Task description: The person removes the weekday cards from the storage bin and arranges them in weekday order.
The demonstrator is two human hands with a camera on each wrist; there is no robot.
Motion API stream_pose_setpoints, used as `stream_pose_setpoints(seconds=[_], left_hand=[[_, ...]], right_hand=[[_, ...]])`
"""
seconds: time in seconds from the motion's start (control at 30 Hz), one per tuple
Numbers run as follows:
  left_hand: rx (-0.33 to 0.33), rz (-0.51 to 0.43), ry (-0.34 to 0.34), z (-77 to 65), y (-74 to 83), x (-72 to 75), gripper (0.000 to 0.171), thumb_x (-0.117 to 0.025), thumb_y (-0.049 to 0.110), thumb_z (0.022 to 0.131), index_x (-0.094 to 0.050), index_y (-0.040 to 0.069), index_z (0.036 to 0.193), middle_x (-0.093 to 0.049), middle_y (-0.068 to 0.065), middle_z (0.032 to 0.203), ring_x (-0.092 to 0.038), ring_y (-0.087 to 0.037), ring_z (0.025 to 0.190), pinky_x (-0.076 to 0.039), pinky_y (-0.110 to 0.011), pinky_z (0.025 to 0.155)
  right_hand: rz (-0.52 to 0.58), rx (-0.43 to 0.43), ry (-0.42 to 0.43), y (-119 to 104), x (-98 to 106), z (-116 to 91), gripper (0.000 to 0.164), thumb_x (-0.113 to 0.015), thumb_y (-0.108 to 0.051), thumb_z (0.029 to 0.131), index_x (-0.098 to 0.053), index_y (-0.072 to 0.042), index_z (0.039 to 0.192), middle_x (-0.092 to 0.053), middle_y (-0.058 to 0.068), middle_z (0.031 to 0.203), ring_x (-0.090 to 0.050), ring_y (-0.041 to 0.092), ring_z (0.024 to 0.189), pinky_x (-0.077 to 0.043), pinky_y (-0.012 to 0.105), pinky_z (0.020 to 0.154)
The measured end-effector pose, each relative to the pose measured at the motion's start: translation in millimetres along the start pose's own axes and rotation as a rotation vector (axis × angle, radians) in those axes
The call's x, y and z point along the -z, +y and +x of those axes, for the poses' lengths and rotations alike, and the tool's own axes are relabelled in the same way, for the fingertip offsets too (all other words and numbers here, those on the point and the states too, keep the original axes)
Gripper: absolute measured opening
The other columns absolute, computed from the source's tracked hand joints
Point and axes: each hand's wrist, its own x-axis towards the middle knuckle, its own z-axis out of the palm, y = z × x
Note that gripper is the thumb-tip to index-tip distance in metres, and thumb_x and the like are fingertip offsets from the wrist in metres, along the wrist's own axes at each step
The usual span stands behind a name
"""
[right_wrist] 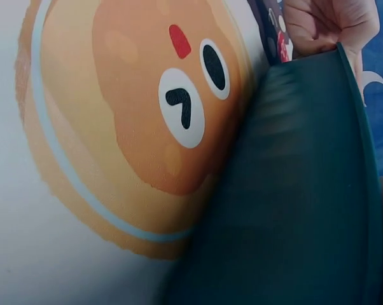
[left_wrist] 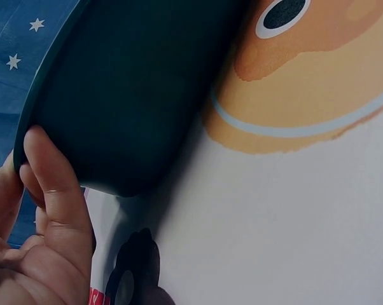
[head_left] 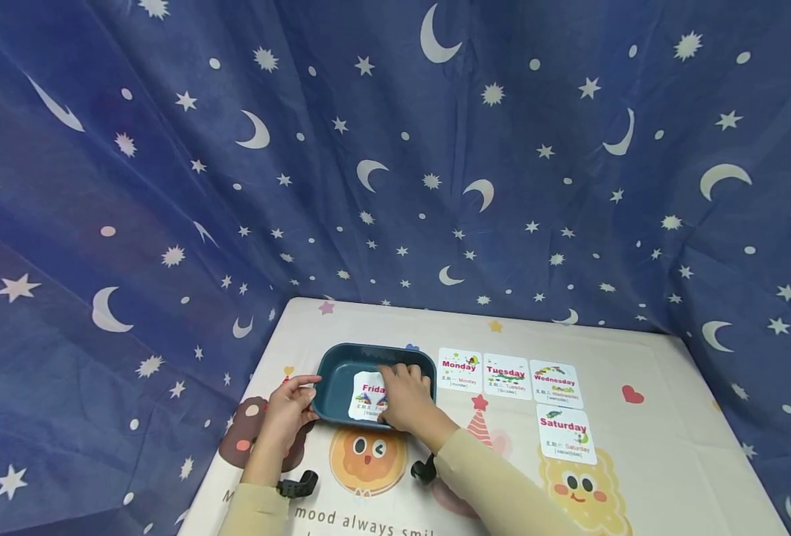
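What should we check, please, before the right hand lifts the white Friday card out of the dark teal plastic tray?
1. Left hand steadies the dark teal plastic tray at its left rim: ok.
2. Right hand rests on the white Friday card: ok.
3. Fingers actually pinching the card: cannot tell.
4. Only one card under the hand: cannot tell.
5. Free mat beside the white Wednesday card: ok.

The right hand (head_left: 405, 394) covers the end of the word on the Friday card (head_left: 367, 397) in the teal tray (head_left: 331, 372); its fingertips there stay hidden. The tablecloth's printed line (head_left: 351, 521) is cut by the bottom edge.
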Motion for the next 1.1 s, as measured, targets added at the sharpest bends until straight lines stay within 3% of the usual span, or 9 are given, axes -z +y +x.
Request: stream_pose_setpoints(seconds=[0.47, 0.73, 1.1], left_hand=[[0.0, -0.007, 0.012, 0.8, -1.0, -1.6, 0.034, -0.057, 0.001, 0.108, -0.063, -0.002, 0.141, -0.062, -0.01, 0.096, -0.06, -0.014, 0.07, -0.058, -0.026, 0.063], [0.0, -0.004, 0.01, -1.0, 0.7, -2.0, 0.034, -0.058, 0.001, 0.108, -0.063, -0.002, 0.142, -0.061, -0.01, 0.096, -0.06, -0.015, 0.07, -0.059, -0.027, 0.064], [0.001, 0.007, 0.009, -0.3, 0.0, -1.1, 0.035, -0.058, 0.002, 0.109, -0.062, -0.002, 0.143, -0.06, -0.011, 0.097, -0.059, -0.015, 0.07, -0.059, -0.027, 0.065]], right_hand=[[-0.017, 0.028, 0.015, 4.3, -1.6, 3.6, 0.088, -0.101, -0.022, 0.07, -0.063, -0.015, 0.148, -0.061, 0.011, 0.13, -0.047, 0.028, 0.111, -0.036, 0.039, 0.083], [-0.022, 0.011, 0.02, 6.1, -4.1, 5.6, 0.087, -0.103, -0.026, 0.068, -0.065, -0.011, 0.145, -0.057, 0.012, 0.122, -0.043, 0.027, 0.108, -0.034, 0.038, 0.082], [-0.005, 0.002, 0.008, 7.9, -7.3, 8.3, 0.091, -0.104, -0.03, 0.068, -0.063, -0.013, 0.147, -0.058, 0.012, 0.127, -0.043, 0.028, 0.111, -0.034, 0.039, 0.084]])
